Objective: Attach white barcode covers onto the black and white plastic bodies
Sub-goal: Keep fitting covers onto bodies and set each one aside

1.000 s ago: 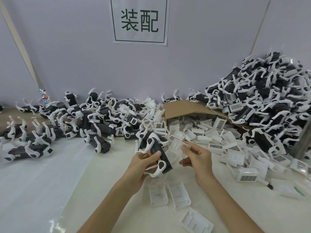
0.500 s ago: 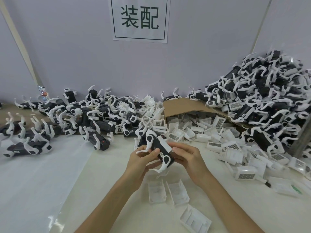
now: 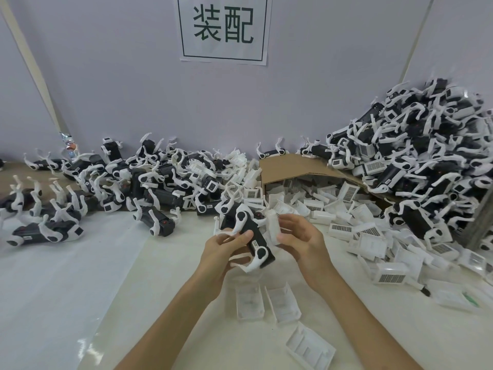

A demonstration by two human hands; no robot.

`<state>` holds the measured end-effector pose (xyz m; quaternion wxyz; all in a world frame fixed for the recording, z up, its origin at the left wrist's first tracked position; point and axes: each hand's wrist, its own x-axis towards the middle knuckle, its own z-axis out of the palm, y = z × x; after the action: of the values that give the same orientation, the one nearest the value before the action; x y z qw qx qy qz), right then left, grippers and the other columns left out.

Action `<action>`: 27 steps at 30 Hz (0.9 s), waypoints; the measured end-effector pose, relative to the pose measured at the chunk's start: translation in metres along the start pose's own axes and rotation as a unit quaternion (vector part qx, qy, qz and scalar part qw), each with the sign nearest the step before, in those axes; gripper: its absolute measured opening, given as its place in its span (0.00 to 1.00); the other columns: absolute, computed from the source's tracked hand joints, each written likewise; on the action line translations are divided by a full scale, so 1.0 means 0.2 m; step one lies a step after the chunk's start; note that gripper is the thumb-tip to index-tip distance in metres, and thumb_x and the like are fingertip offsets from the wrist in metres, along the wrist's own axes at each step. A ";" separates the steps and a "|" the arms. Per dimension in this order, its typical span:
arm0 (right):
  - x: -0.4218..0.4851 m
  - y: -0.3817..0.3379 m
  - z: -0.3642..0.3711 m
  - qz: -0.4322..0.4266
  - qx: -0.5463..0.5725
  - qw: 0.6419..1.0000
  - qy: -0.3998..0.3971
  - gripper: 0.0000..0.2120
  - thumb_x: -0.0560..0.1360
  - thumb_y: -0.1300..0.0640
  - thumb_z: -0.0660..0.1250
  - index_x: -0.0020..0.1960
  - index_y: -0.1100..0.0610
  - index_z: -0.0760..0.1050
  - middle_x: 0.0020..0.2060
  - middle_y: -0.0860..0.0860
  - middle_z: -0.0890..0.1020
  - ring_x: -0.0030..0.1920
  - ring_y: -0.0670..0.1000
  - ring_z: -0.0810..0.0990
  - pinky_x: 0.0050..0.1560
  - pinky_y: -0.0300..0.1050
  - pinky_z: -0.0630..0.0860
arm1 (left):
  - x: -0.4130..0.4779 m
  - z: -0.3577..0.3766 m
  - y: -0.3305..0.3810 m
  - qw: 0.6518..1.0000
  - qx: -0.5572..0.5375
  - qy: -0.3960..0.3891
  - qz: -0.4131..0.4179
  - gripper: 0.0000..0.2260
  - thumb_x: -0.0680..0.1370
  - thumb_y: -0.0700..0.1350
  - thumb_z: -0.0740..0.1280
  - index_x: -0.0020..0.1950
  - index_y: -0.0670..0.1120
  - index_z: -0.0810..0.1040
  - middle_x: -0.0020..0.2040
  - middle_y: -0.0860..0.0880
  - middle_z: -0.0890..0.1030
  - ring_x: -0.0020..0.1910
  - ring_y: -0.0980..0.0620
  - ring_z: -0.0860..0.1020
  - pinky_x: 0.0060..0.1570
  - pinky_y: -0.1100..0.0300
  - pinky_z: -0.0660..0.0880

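Since half a second ago, the right hand (image 3: pixel 301 241) has tilted its pinched white cover (image 3: pixel 274 228) beside the body (image 3: pixel 254 228) gripped by the left hand (image 3: pixel 221 252) above the counter (image 3: pixel 160 276); unseated, many loose covers (image 3: pixel 369 245) remain.

**Pale Wall, White Surface**

A pale purple wall (image 3: pixel 106 76) stands at the back. A white paper sign (image 3: pixel 186 28) with two big dark letters hangs on it. A light strip (image 3: pixel 32 62) slants across the wall's left side. Below lies a white surface (image 3: pixel 66 303).
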<state>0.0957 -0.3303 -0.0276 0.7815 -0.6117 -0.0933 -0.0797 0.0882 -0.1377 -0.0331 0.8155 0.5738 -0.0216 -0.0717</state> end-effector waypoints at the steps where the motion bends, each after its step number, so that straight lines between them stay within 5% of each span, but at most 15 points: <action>1: 0.00 0.00 -0.01 -0.014 -0.021 1.000 0.010 0.20 0.71 0.75 0.70 0.57 0.56 0.80 0.52 0.54 0.84 0.52 0.51 0.84 0.49 0.44 0.81 | 0.00 0.00 0.01 1.000 -0.006 0.000 -0.012 0.18 0.65 0.51 0.78 0.48 0.42 0.81 0.43 0.46 0.85 0.39 0.51 0.84 0.38 0.58 0.80; 4: -0.01 0.01 -0.01 -0.049 -0.111 0.993 -0.011 0.26 0.69 0.77 0.71 0.60 0.53 0.79 0.55 0.52 0.84 0.57 0.50 0.82 0.55 0.44 0.80 | 0.01 -0.01 0.01 0.998 -0.037 -0.040 -0.037 0.18 0.65 0.52 0.78 0.47 0.42 0.82 0.44 0.44 0.84 0.41 0.50 0.83 0.46 0.52 0.82; 7: -0.03 0.03 0.03 -0.056 -0.120 0.989 -0.063 0.26 0.67 0.80 0.68 0.60 0.60 0.79 0.55 0.54 0.84 0.60 0.54 0.80 0.56 0.49 0.81 | -0.01 0.00 0.01 0.995 -0.026 -0.079 -0.052 0.16 0.70 0.49 0.76 0.51 0.40 0.82 0.47 0.41 0.84 0.43 0.47 0.84 0.44 0.52 0.83; 10: -0.04 0.03 0.04 -0.085 -0.167 0.980 -0.067 0.28 0.65 0.81 0.67 0.56 0.55 0.81 0.55 0.50 0.82 0.61 0.49 0.79 0.59 0.48 0.79 | -0.01 0.01 -0.01 0.996 -0.008 -0.069 -0.062 0.21 0.71 0.50 0.75 0.56 0.36 0.80 0.48 0.39 0.84 0.45 0.44 0.83 0.42 0.51 0.82; 15: -0.05 0.03 0.06 -0.159 -0.286 0.944 -0.033 0.33 0.66 0.77 0.71 0.55 0.41 0.81 0.52 0.45 0.76 0.44 0.44 0.78 0.40 0.37 0.74 | -0.01 0.01 0.00 0.997 -0.014 -0.055 -0.060 0.24 0.71 0.50 0.75 0.59 0.35 0.80 0.51 0.39 0.84 0.47 0.45 0.84 0.41 0.52 0.82; 20: -0.06 0.04 0.07 -0.179 -0.242 0.953 -0.029 0.29 0.70 0.76 0.71 0.57 0.45 0.81 0.55 0.47 0.78 0.48 0.49 0.84 0.47 0.41 0.81 | 0.00 0.00 0.00 0.996 -0.025 -0.062 -0.061 0.14 0.69 0.51 0.76 0.46 0.42 0.84 0.48 0.41 0.85 0.45 0.47 0.84 0.44 0.53 0.83; 27: -0.07 0.02 0.07 -0.105 -0.135 0.984 -0.057 0.28 0.69 0.82 0.60 0.49 0.53 0.84 0.53 0.48 0.83 0.47 0.56 0.86 0.47 0.48 0.82 | -0.01 0.00 0.01 0.998 -0.024 -0.048 -0.044 0.12 0.71 0.51 0.75 0.47 0.44 0.85 0.47 0.43 0.85 0.44 0.49 0.84 0.40 0.57 0.81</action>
<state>0.0830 -0.3162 -0.0305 0.6721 -0.7021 -0.1899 -0.1385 0.0863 -0.1366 -0.0322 0.8234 0.5500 -0.0342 -0.1355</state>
